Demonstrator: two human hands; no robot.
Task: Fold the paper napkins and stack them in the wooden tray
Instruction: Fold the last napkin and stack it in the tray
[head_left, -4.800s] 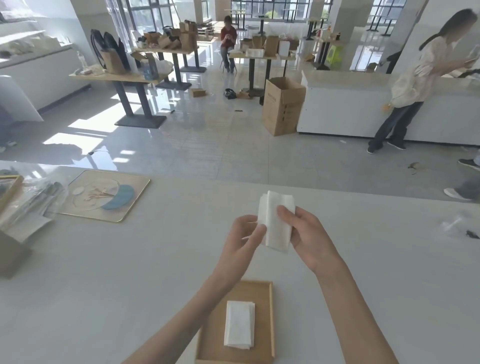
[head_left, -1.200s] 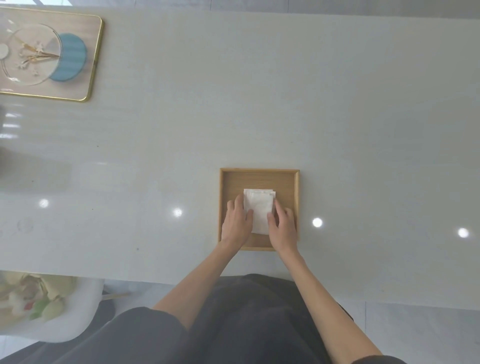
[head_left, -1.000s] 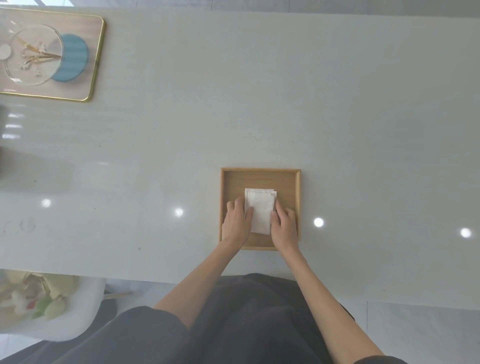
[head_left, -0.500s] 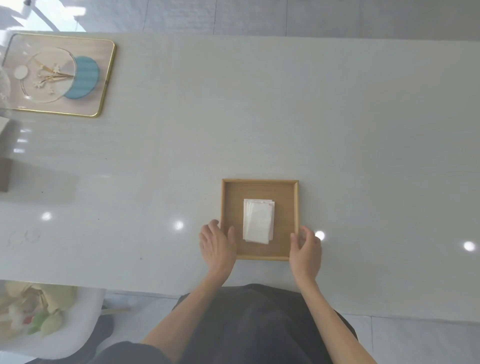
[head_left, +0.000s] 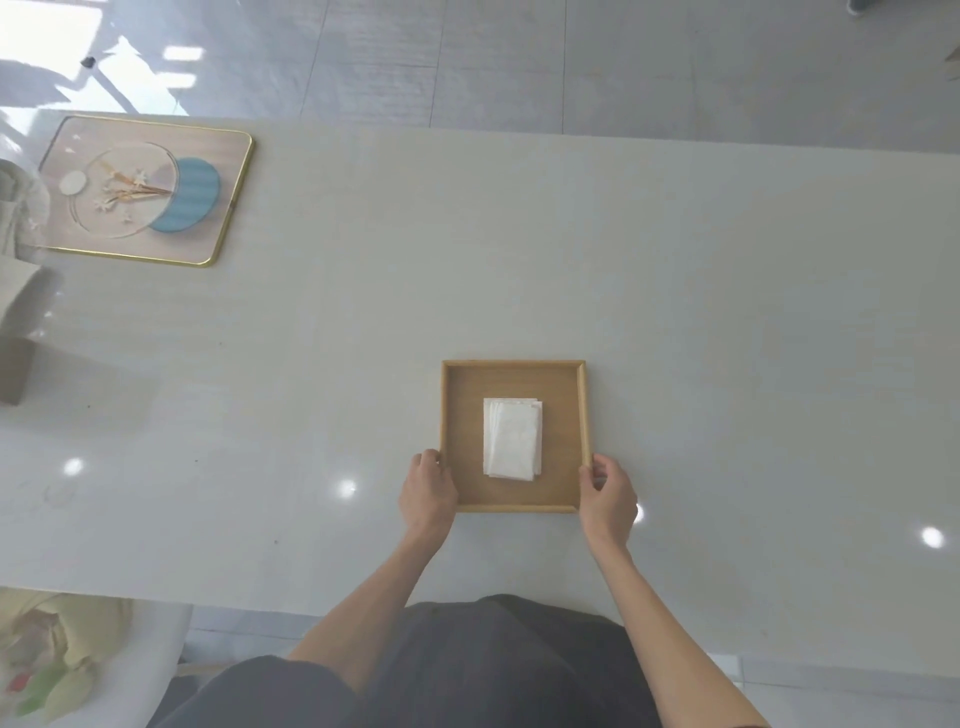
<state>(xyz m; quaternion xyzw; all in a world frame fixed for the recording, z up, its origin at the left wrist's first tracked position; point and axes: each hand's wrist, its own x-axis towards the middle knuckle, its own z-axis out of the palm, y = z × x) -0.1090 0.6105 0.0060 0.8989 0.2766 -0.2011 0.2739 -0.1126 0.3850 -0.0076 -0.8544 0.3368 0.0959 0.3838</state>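
the folded napkins (head_left: 512, 439) lie stacked in the middle of the wooden tray (head_left: 583, 415) on the white table (head_left: 727, 312). the right hand (head_left: 608, 493) pinches the tray's right rim. the left hand (head_left: 427, 488) curls against the left rim, fingertips hidden; i cannot tell if it grips. the number of napkins is unclear.

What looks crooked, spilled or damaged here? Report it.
Only a small thing: the napkin stack in the wooden tray is not squared, its layers stepping out slightly along the far and right edges. The left hand and right hand grip the tray's sides. Nothing looks spilled or torn.
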